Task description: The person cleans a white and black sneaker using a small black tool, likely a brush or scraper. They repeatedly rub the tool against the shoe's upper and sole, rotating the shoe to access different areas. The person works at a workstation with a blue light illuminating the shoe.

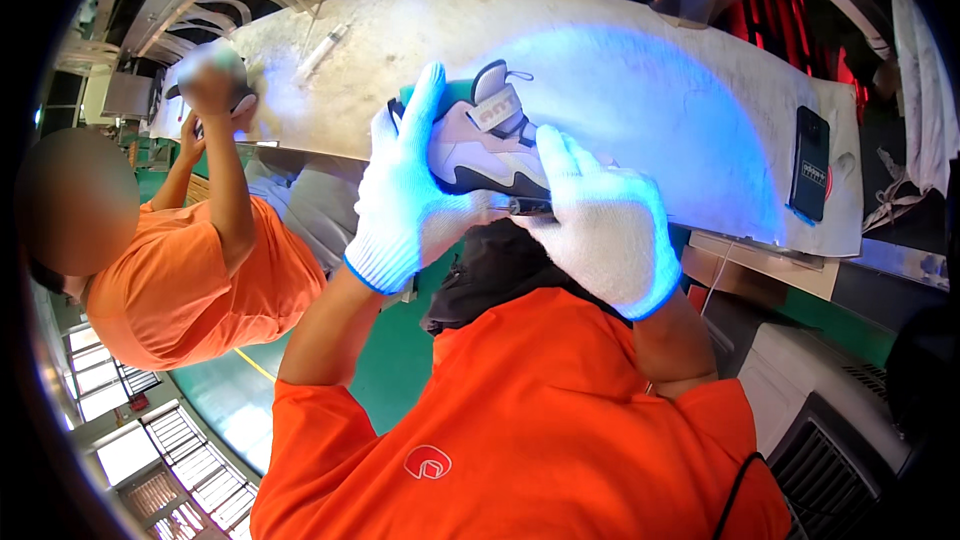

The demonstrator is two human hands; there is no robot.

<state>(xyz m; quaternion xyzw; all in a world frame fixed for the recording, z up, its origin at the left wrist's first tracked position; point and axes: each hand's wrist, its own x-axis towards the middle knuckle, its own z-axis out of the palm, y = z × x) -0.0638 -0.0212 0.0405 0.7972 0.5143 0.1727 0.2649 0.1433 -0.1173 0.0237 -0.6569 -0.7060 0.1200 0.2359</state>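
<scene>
A sneaker (pixel 467 152) in pale pink, grey and white, with a dark zigzag along its sole edge and a strap across the top, is held on its side over the table's near edge. My left hand (pixel 405 190), in a white knit glove, grips the heel end, its fingers up along the collar and its thumb by the sole. My right hand (pixel 605 230), gloved alike, holds the toe end, with fingers over the upper and the thumb near the sole. Both thumbs almost meet below the shoe. The gloves hide the toe and part of the heel.
Bluish light falls on the worn pale table (pixel 640 90). A dark phone (pixel 811 162) lies at its right end, and a slim white stick-like item (pixel 325 48) at the far left. A co-worker in an orange shirt (pixel 205 280) handles another shoe (pixel 240 100) at left.
</scene>
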